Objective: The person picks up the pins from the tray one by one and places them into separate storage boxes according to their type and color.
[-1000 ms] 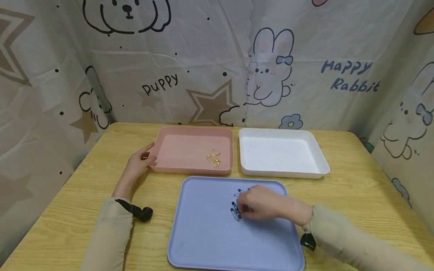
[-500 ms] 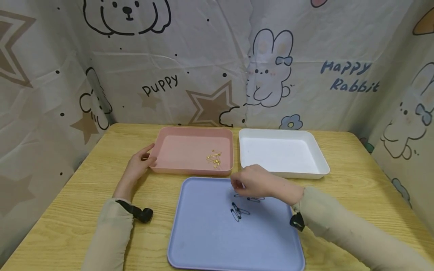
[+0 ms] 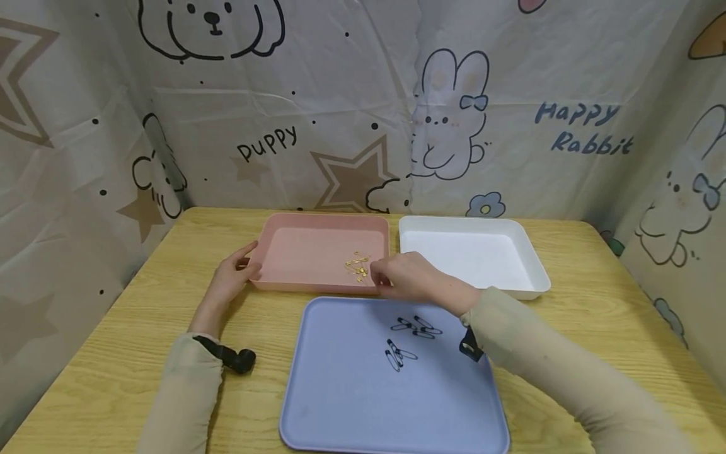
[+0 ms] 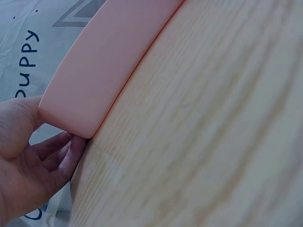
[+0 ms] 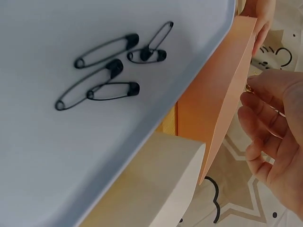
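My right hand is over the right front corner of the pink tray. Between its thumb and index finger it pinches a small gold safety pin, mostly hidden by the fingers. A small heap of gold safety pins lies inside that tray, close to the fingertips. At the tray's left end, my left hand grips the side, with the thumb at the rim and fingers curled at the lower corner. Several black safety pins lie in two groups on the blue tray.
A white tray stands right of the pink one, partly covered by the right wrist. All three trays rest on a wooden table. A printed cloth hangs behind and at both sides.
My right hand has risen from among the black pins on the blue tray and moved back and left to the pink tray's edge. The left hand stays put.
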`<state>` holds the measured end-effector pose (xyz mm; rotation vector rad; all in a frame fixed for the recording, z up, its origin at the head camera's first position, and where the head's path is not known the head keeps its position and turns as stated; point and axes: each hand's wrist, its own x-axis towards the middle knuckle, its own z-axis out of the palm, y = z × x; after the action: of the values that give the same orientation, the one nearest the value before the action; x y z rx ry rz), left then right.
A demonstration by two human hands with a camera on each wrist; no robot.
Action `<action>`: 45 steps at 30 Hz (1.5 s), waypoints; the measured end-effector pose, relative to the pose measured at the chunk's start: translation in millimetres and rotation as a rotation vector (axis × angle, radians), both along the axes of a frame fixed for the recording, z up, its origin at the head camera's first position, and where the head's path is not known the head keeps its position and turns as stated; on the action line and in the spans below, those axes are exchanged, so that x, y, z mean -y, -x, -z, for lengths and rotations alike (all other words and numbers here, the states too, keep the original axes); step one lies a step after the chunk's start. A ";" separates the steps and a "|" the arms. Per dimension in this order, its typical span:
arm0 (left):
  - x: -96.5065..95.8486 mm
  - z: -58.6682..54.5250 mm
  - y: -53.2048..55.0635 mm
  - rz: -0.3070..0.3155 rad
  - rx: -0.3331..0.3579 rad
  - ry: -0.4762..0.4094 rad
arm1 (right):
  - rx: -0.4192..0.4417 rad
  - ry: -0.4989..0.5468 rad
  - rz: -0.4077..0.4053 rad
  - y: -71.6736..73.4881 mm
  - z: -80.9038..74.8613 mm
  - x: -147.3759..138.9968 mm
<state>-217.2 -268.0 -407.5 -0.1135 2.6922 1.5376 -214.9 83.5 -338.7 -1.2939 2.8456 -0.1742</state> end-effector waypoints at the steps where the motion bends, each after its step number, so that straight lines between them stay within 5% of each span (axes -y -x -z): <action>1: 0.0 0.1 0.1 0.001 0.000 -0.003 | 0.004 0.002 0.010 1.8 0.3 1.1; 14: 1.1 -0.1 0.3 0.001 0.009 -0.002 | 0.057 0.007 0.103 27.8 5.7 12.3; 29: 1.2 -0.1 0.5 -0.007 0.012 -0.005 | 0.235 0.236 0.207 51.9 15.8 30.7; 45: 1.6 3.0 2.1 -0.008 -0.003 -0.009 | 0.314 0.275 0.294 63.0 20.7 45.4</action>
<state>-219.4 -269.7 -410.4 -0.1221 2.6905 1.5530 -277.9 38.1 -359.4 -0.7757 2.7823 -0.7246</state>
